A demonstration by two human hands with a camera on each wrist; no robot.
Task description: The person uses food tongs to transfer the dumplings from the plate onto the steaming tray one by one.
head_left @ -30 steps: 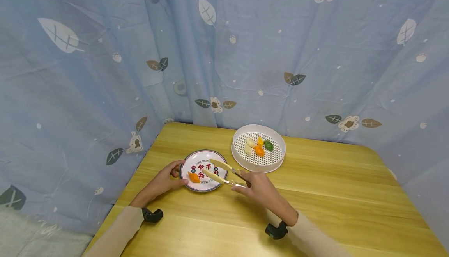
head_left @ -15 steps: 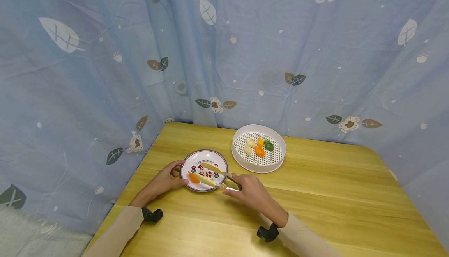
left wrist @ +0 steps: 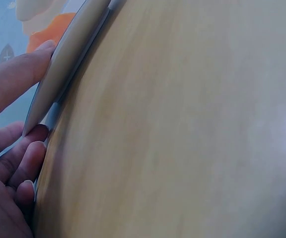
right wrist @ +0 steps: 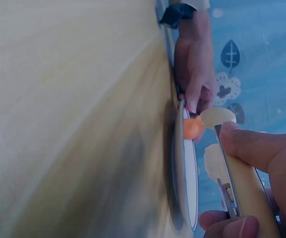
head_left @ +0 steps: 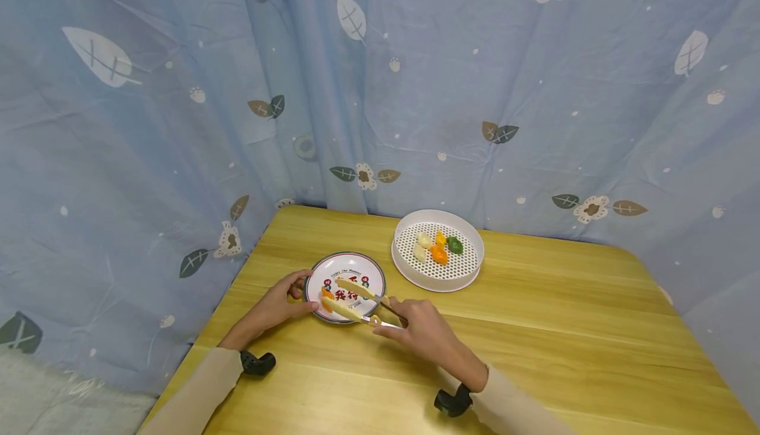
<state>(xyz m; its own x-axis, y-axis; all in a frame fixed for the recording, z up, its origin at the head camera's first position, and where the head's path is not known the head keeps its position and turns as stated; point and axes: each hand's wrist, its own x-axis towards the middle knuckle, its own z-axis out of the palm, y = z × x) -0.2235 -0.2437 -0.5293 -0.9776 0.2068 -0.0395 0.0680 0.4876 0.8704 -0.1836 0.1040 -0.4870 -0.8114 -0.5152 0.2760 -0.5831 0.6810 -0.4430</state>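
My left hand [head_left: 276, 304] grips the left rim of a white plate [head_left: 369, 267] printed with red characters. In the left wrist view the thumb lies on the rim and fingers curl beneath. An orange piece [head_left: 326, 298], shaped like a small dumpling, lies on the plate near that thumb. My right hand [head_left: 426, 334] holds metal tongs [head_left: 353, 288] with cream tips, their arms spread apart over the plate. The lower tip overlaps the orange piece in the head view; whether they touch, I cannot tell. The right wrist view shows the orange piece [right wrist: 193, 128] beyond the tongs.
Behind the plate, to the right, stands a round white steamer tray [head_left: 441, 284] with a perforated base. White, yellow, orange and green dumpling-shaped pieces [head_left: 439, 254] lie in it. A patterned blue curtain [head_left: 427, 105] hangs behind the wooden table [head_left: 552, 316].
My right hand has moved left with the tongs, bringing their tips from the plate's middle to the orange piece. The orange piece looks slightly turned. My left hand stays on the rim.
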